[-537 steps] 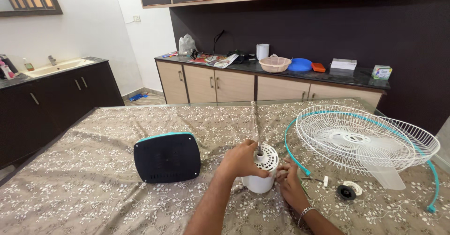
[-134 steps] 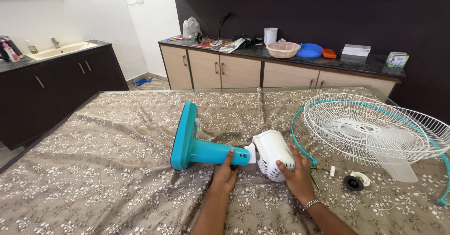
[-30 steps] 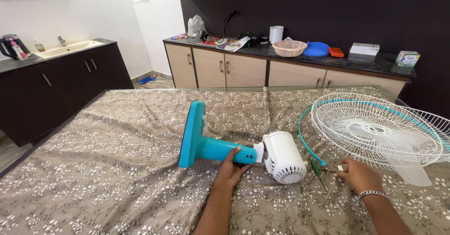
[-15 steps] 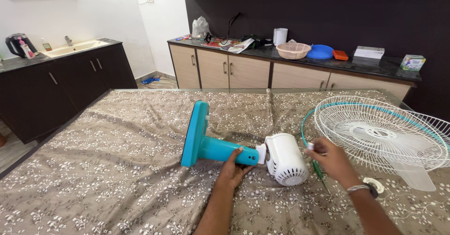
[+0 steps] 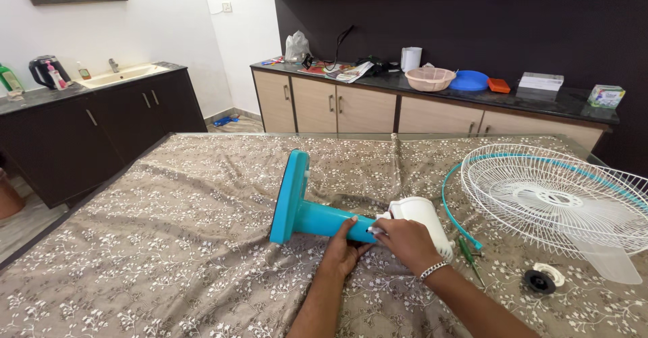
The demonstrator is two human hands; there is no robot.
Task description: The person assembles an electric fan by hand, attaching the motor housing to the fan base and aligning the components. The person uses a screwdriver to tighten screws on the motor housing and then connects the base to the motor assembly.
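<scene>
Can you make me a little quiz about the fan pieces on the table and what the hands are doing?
1. True or false: the teal fan stand is lying on its side.
2. Which hand grips the stand's pole: left hand or right hand?
3. What lies on the cloth between the white motor housing and the white wire grille: A a spoon, B a green screwdriver, C a cup?

Key: 1 true. 2 left hand. 3 B.
</scene>
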